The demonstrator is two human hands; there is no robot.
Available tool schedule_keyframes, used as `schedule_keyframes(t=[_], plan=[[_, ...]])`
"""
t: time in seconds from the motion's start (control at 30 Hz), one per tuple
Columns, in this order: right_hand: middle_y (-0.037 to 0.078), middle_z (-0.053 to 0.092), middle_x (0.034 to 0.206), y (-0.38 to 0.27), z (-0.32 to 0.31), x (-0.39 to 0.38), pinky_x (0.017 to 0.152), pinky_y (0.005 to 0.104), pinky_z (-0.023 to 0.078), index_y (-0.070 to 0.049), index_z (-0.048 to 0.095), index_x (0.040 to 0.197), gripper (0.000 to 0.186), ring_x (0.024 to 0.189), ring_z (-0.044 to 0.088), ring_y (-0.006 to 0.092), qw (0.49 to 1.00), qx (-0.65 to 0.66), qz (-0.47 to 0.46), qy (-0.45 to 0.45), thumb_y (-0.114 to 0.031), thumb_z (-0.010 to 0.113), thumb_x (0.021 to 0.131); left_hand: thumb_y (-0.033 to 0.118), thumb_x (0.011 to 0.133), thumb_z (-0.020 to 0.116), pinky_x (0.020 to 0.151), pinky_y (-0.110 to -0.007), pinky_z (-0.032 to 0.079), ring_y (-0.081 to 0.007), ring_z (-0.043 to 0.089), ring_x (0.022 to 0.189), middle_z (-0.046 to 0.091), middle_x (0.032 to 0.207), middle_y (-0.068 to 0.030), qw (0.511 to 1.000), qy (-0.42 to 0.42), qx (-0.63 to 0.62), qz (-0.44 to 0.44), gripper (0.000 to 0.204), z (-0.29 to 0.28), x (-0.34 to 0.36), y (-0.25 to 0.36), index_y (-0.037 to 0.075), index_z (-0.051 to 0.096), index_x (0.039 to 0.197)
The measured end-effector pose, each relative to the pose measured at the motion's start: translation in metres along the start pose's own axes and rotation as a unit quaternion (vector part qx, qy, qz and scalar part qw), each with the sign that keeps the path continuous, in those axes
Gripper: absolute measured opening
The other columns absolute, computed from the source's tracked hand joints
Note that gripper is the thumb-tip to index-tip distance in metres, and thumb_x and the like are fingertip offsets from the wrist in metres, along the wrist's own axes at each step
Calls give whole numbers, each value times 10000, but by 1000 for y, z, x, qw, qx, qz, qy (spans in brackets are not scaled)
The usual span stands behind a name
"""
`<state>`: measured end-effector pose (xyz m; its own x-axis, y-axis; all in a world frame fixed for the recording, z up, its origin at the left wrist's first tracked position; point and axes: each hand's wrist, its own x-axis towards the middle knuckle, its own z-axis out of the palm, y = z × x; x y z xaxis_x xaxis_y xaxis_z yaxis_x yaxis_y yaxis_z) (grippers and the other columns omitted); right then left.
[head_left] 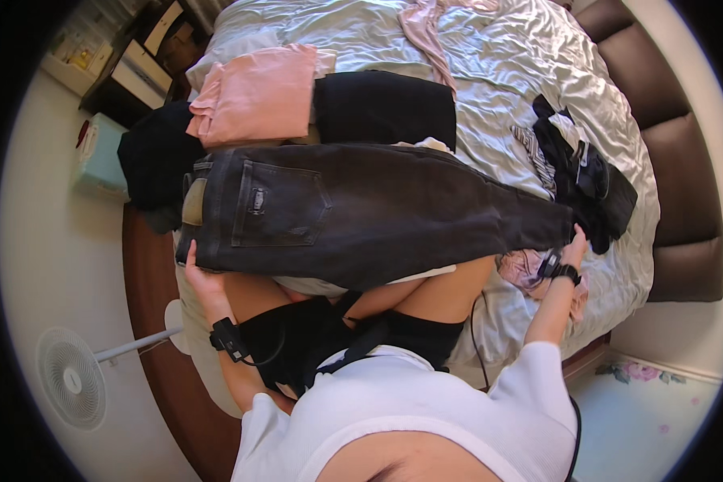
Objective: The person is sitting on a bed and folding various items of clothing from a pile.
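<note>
A pair of dark grey jeans, folded lengthwise with a back pocket facing up, stretches sideways over my lap. My left hand grips the lower corner of the waistband, its thumb on top and the other fingers mostly hidden beneath. At the opposite end, my right hand pinches the narrow leg hem. Just beyond the jeans lie a folded pink garment and a folded black garment, side by side. Close to my right wrist is a crumpled pink cloth.
Rumpled pale sheets cover the bed. A heap of dark clothes sits to the right, before a brown padded headboard. Black fabric lies at the left edge. A white fan and a light-blue box stand left of the bed.
</note>
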<state>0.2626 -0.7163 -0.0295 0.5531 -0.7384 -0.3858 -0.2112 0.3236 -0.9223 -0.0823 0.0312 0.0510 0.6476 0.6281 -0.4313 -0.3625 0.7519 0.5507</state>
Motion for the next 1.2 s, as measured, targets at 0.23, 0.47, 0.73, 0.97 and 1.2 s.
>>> schedule_keyframes(t=[0.23, 0.47, 0.73, 0.97, 1.2], plan=[[100, 494, 1165, -48, 87, -334, 897, 282, 371, -17, 451, 1181, 358, 1044, 483, 172, 833, -111, -207, -501, -124, 503, 843, 144, 792, 586, 903, -387, 389, -265, 505, 1037, 524, 1148, -132, 994, 6, 73, 81, 421, 46, -26, 0, -27, 463, 1157], [97, 378, 1305, 25, 120, -508, 907, 306, 352, -58, 254, 1331, 553, 1116, 434, 176, 643, -61, 61, -761, -397, 381, 913, 122, 809, 584, 934, -315, 352, -231, 493, 1061, 487, 1190, -143, 881, 9, 380, 280, 453, 142, -99, -27, -53, 431, 1197], [94, 354, 1308, -3, 102, -467, 909, 332, 363, -60, 189, 1350, 736, 1156, 384, 173, 746, -2, 38, -665, -246, 620, 783, 164, 738, 609, 1020, -466, 220, -362, 234, 1264, 286, 1339, -226, 384, -517, 709, 288, 664, 194, -125, -114, -35, 302, 1291], [69, 487, 1184, 54, 119, -394, 923, 260, 349, 0, 323, 1287, 699, 1068, 465, 147, 790, -71, -82, -604, 91, 592, 648, 252, 786, 611, 968, -345, 291, -302, 358, 1176, 404, 1234, -180, 539, -355, 695, 317, 544, 156, -102, -117, -19, 388, 1201], [169, 470, 1167, 24, 102, -408, 906, 377, 363, -35, 354, 1262, 685, 1067, 437, 340, 743, -287, -453, -400, -110, 691, 670, 311, 816, 591, 768, -275, 409, -155, 510, 931, 533, 1030, -57, 833, -119, 507, -189, 401, 92, -50, -112, 27, 498, 1084]])
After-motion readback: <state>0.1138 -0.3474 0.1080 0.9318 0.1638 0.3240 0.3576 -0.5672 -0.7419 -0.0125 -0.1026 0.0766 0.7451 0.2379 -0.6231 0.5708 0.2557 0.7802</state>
